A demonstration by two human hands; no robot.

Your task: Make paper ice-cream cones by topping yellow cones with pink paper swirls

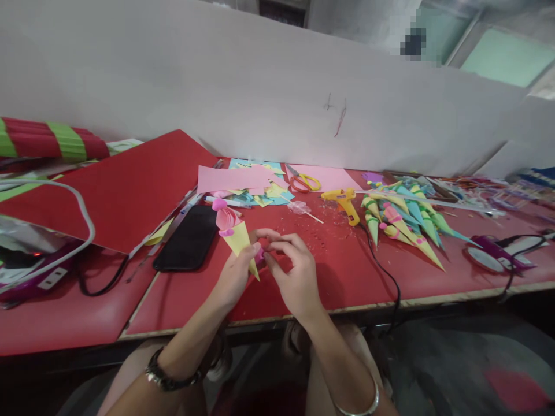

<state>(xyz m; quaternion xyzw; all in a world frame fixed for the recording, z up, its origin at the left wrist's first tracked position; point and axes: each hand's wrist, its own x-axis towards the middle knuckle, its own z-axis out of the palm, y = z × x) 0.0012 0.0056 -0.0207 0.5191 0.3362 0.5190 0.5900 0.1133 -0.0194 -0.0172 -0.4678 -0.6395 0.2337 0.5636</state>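
Table: two hands (one held cone)

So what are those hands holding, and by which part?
The left hand holds a yellow paper cone by its lower, narrow part. The right hand is at a pink piece, its grip unclear.

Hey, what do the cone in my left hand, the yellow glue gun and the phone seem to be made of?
The cone looks like matte paper, judging by its flat yellow colour and thin, rolled shape. The glue gun is probably smooth hard plastic, given its even yellow, moulded form. The phone has a dark, smooth front, likely glass.
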